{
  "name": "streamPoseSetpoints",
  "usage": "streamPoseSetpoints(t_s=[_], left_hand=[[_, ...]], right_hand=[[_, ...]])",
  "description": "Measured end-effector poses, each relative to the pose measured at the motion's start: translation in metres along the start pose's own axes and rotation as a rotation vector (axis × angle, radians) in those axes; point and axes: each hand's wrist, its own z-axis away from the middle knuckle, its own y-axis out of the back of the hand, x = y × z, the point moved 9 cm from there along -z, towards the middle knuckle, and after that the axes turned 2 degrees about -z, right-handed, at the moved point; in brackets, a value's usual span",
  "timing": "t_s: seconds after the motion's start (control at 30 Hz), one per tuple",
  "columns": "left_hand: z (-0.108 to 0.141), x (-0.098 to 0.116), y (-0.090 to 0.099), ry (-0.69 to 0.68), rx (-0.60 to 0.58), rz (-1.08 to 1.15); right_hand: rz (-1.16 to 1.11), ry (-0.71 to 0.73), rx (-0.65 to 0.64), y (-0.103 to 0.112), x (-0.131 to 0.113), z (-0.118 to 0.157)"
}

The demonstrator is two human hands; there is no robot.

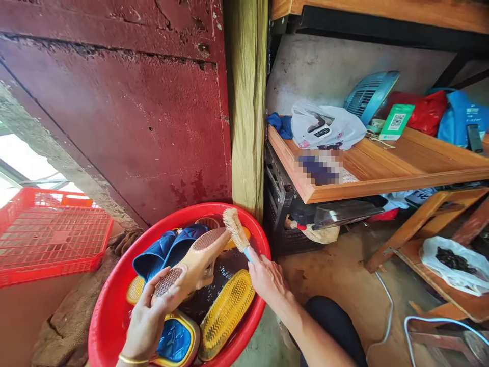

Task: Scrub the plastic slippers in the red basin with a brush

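Note:
My left hand (150, 308) grips a tan sandal (193, 267) by its heel, sole turned up, above the red basin (100, 300). In my right hand (264, 275) is a scrub brush (236, 229) with pale bristles and a light blue handle; its bristles are close to the sandal's toe, and I cannot tell if they touch. Dark water fills the basin. A yellow-soled slipper (228, 313) lies sole up in it, beside a blue and yellow slipper (175, 339). Blue slippers (160, 250) rest at the far side, partly hidden behind the sandal.
Left of the basin is a red plastic crate (49, 234). A dark red door (133, 122) rises behind. To the right, a wooden shelf (382, 188) holds a white plastic bag (324, 125) and a blue fan (370, 97). A wooden stool (412, 229) stands at far right.

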Motion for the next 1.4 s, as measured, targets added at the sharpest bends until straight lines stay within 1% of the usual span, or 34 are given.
streamPoseSetpoints(t_s=[0.07,0.13,0.17,0.23,0.3,0.37,0.43,0.5,0.57,0.63,0.7,0.8,0.87,0.93,1.0,1.07,1.13,1.27,1.33,1.4], left_hand=[[-0.004,-0.008,-0.004,0.068,0.01,0.199],[-0.007,-0.011,-0.008,0.105,0.012,0.345],[-0.008,-0.011,-0.01,0.118,0.017,0.382],[-0.009,-0.011,-0.012,0.139,0.038,0.388],[-0.009,-0.012,-0.013,0.181,0.045,0.348],[-0.007,-0.013,-0.017,0.238,0.015,0.306],[-0.003,-0.015,-0.026,0.29,-0.059,0.301],[0.004,-0.017,-0.036,0.317,-0.133,0.321],[0.009,-0.022,-0.044,0.336,-0.17,0.355],[0.012,-0.032,-0.05,0.372,-0.187,0.381],[0.011,-0.043,-0.055,0.402,-0.193,0.393],[0.003,-0.048,-0.057,0.377,-0.173,0.43],[-0.003,-0.045,-0.06,0.338,-0.177,0.507],[-0.008,-0.039,-0.065,0.294,-0.19,0.579],[-0.012,-0.035,-0.068,0.255,-0.181,0.605],[-0.015,-0.037,-0.07,0.244,-0.155,0.594],[-0.016,-0.041,-0.07,0.256,-0.139,0.585],[-0.018,-0.045,-0.068,0.242,-0.126,0.613],[-0.02,-0.043,-0.068,0.239,-0.142,0.634],[-0.022,-0.039,-0.069,0.244,-0.169,0.649]], right_hand=[[0.024,-0.002,0.018,0.004,0.007,0.009],[0.048,0.059,0.012,0.003,0.008,0.023],[0.058,0.111,-0.003,-0.001,0.006,0.031],[0.077,0.221,-0.029,-0.011,0.0,0.047],[0.104,0.267,0.002,-0.021,-0.005,0.056],[0.126,0.278,0.057,-0.029,-0.012,0.056],[0.136,0.279,0.071,-0.04,-0.023,0.049],[0.137,0.256,0.006,-0.052,-0.034,0.036],[0.114,0.202,-0.086,-0.059,-0.04,0.023],[0.08,0.167,-0.149,-0.056,-0.041,0.014],[0.015,0.171,-0.184,-0.046,-0.036,0.011],[-0.172,0.174,-0.224,-0.027,-0.017,0.015],[-0.318,0.147,-0.197,-0.014,-0.001,0.018],[-0.45,0.132,-0.114,0.0,0.012,0.02],[-0.578,0.149,-0.036,0.012,0.016,0.024],[-0.664,0.183,-0.021,0.017,0.014,0.029],[-0.669,0.215,-0.054,0.014,0.008,0.035],[-0.531,0.235,-0.128,-0.002,0.0,0.045],[-0.48,0.243,-0.11,-0.004,-0.002,0.048],[-0.468,0.27,-0.043,0.003,-0.006,0.051]])
